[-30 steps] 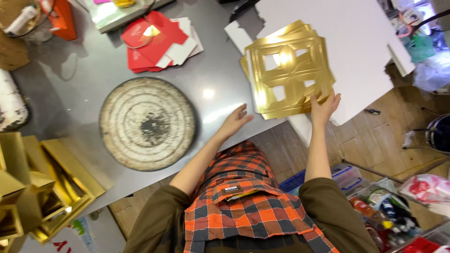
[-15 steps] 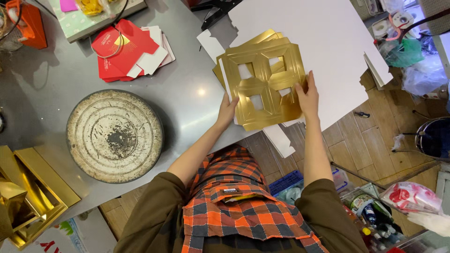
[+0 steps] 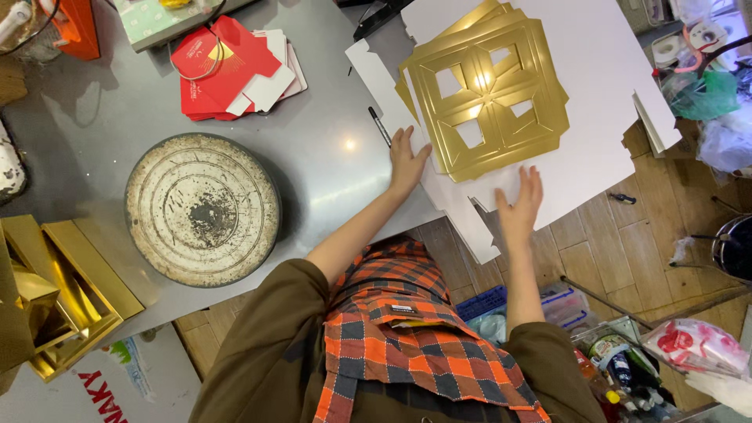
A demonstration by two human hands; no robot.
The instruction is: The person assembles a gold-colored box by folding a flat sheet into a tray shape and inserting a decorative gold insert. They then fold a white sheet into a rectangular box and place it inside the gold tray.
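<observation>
Each grip wide and empty, left hand (image 3: 407, 160) and right hand (image 3: 521, 204) lie beside the flat, squarish gold card (image 3: 487, 98), corners diagonal.

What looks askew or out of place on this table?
The gold cut-out cards lie in an uneven, fanned stack on the white board, which juts past the table edge. The round metal disc looks stained and worn.

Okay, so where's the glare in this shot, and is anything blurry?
Head view: a small lamp reflection sits on the grey table, and a brighter glint at the centre of the gold cut-out sheets. The right hand looks slightly soft; the left hand and round metal disc are sharp.
</observation>
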